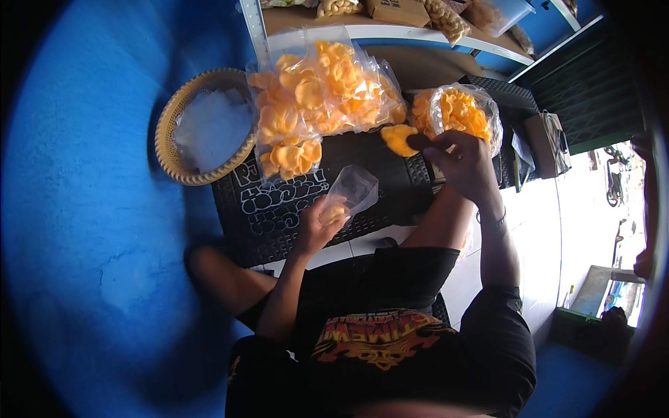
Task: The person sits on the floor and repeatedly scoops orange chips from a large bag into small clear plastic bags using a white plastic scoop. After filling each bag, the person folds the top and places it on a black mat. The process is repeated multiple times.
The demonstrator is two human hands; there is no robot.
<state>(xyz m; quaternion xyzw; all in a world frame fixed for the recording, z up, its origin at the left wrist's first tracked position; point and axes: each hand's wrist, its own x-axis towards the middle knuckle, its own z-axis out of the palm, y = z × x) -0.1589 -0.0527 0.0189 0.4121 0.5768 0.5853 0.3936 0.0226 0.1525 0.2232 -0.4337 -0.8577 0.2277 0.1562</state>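
My left hand [317, 223] grips a clear plastic bag [357, 187], its mouth gaping to the upper right. An orange cracker [334, 213] rests low inside that bag. Pinched in the fingertips of my right hand [462, 163] is another orange cracker [399, 140], held out to the left. Just beyond the right hand stands a large open plastic bag of loose crackers [462, 112]. Several filled clear bags of crackers [313, 94] lie piled on the black woven-pattern table [282, 237], past the left hand.
A tan woven basket [166, 141] with a heap of clear plastic bags [214, 128] is at the left, beside the blue wall [94, 209]. Behind, a shelf [376, 32] bears packed snacks and a cardboard box [400, 11]. Another box [548, 143] stands far right. White drawings mark the tabletop.
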